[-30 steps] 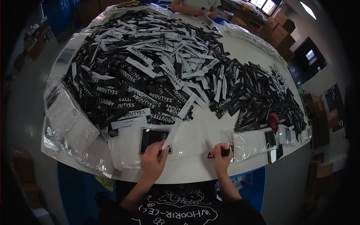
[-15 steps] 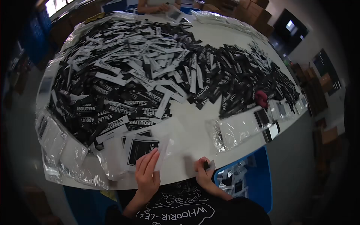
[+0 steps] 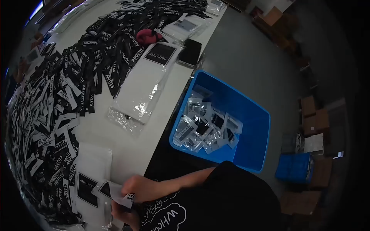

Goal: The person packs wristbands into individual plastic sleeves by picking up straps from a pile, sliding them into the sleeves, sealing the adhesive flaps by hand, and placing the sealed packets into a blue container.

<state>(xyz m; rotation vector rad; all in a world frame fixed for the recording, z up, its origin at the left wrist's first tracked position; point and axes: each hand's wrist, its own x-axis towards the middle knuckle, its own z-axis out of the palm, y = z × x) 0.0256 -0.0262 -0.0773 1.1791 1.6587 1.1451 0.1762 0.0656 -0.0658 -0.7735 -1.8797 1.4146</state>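
My right hand (image 3: 137,188) is closed at the near table edge, its fingers curled by a small dark strip end with white letters, a label strip (image 3: 130,197). Just below it, my left hand (image 3: 125,216) is closed on a small clear plastic bag (image 3: 105,189) with a black printed square. The bag's pale flap is bent up between the hands, and both sets of fingertips are partly hidden. Under them lies a stack of similar flat bags (image 3: 90,161), the top one printed ABOUTYES.
A large heap of black and white label strips (image 3: 69,77) covers the table's left and far side. A long clear pack of bags (image 3: 140,88), a phone (image 3: 189,53) and a dark red item (image 3: 148,36) lie near the edge. A blue bin (image 3: 250,131) below holds several filled bags (image 3: 202,125).
The view has swung right toward the blue bin. My right hand has come from apart over to my left hand. A bag now sits between both hands, off the stack.
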